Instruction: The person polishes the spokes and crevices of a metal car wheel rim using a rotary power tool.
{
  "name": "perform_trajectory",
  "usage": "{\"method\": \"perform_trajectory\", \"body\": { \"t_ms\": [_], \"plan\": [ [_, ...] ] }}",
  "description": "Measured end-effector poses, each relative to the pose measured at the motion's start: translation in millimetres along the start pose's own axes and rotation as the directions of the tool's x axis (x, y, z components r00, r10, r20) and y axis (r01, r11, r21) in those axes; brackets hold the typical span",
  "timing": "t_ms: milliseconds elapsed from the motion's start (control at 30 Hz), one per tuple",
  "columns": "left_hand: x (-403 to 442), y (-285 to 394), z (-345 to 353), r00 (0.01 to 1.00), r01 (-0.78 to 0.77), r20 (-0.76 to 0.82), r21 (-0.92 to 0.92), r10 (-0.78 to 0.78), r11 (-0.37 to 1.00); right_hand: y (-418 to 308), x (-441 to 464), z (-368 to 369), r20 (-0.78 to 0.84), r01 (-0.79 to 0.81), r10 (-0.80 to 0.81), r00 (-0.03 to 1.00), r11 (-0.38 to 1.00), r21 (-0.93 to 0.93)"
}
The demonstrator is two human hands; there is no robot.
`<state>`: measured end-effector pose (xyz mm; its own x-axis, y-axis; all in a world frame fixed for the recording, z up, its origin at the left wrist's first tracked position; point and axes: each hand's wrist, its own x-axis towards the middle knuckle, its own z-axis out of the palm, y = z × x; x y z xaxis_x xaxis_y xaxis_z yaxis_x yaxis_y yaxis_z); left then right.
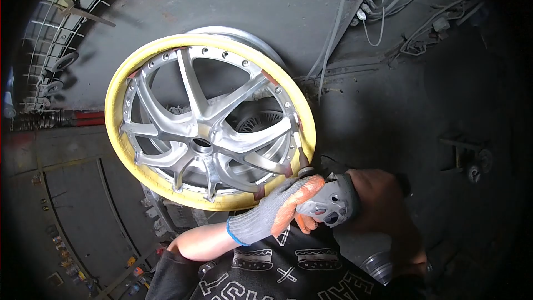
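A silver multi-spoke wheel rim (202, 128) with a yellow-covered outer lip (114, 105) stands tilted in front of me. Reddish-brown patches mark several spoke ends. My left hand (286, 203), in a grey glove with orange-coated fingers, is closed round the front of a grey power tool (333, 203) beside the rim's lower right edge. The tool's narrow tip (303, 158) lies at the yellow lip; whether it touches is unclear. At the rear of the tool, in shadow, my right hand (369, 186) grips its body, its fingers mostly hidden.
A wire rack (53, 39) stands at the upper left. Cables (383, 5) and a power strip (366, 8) hang at the upper right. A small wheeled metal frame (466, 155) is on the right. Small colourful items (66, 261) lie at the lower left.
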<state>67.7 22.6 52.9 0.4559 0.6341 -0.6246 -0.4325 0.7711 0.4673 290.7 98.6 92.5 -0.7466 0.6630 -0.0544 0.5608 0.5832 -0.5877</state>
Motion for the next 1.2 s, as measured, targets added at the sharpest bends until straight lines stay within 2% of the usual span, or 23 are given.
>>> {"method": "perform_trajectory", "body": {
  "t_ms": [133, 200, 267, 400, 533, 600, 800, 900, 967, 1100, 1167, 1200],
  "plan": [
    [-4, -4, -4, 1.000, 0.009, 0.006, 0.001, -0.009, 1.000, -1, 3, 1, 0.032, -0.006, 0.006, 0.999, 1.000, -0.005],
    [-10, -10, -7, 1.000, 0.003, -0.005, -0.009, -0.003, 1.000, -4, 4, 0, 0.124, -0.003, 0.002, 0.992, 1.000, 0.009],
    [-17, -19, -12, 0.999, -0.037, 0.005, -0.025, 0.037, 0.999, -9, 7, 2, 0.127, 0.028, -0.029, 0.991, 1.000, 0.008],
    [-35, -24, -16, 0.999, -0.008, -0.050, -0.120, 0.002, 0.993, -14, 10, 15, 0.097, 0.114, -0.115, 0.989, 0.993, 0.011],
    [-39, -22, -17, 0.999, -0.034, -0.040, -0.125, 0.030, 0.992, -16, 12, 17, 0.051, 0.159, -0.161, 0.986, 0.987, 0.034],
    [-33, -19, -13, 0.998, -0.047, -0.035, -0.104, 0.044, 0.993, -17, 10, 12, 0.107, 0.072, -0.074, 0.991, 0.997, 0.026],
    [-10, -9, -5, 0.995, -0.085, 0.040, -0.058, 0.087, 0.995, -8, 5, -1, 0.071, -0.003, 0.003, 0.997, 1.000, 0.002],
    [-8, -14, -10, 0.998, -0.009, 0.053, -0.088, 0.014, 0.996, -7, 4, 2, 0.044, 0.022, -0.021, 0.999, 1.000, -0.022],
    [-10, -26, -18, 0.991, -0.100, 0.081, -0.075, 0.106, 0.992, -8, 4, 5, 0.074, 0.024, -0.023, 0.997, 1.000, -0.008],
    [-30, -25, -25, 0.995, -0.086, 0.048, -0.022, 0.087, 0.996, -22, 7, 11, 0.171, 0.014, -0.016, 0.985, 1.000, 0.013],
    [-40, -28, -30, 0.999, -0.032, 0.021, -0.148, 0.035, 0.989, -31, 9, 15, 0.189, 0.024, -0.026, 0.982, 1.000, 0.014],
    [-45, -29, -33, 0.999, -0.031, 0.024, -0.148, 0.035, 0.989, -35, 10, 17, 0.207, 0.034, -0.037, 0.978, 0.999, 0.018]
  ]
}}
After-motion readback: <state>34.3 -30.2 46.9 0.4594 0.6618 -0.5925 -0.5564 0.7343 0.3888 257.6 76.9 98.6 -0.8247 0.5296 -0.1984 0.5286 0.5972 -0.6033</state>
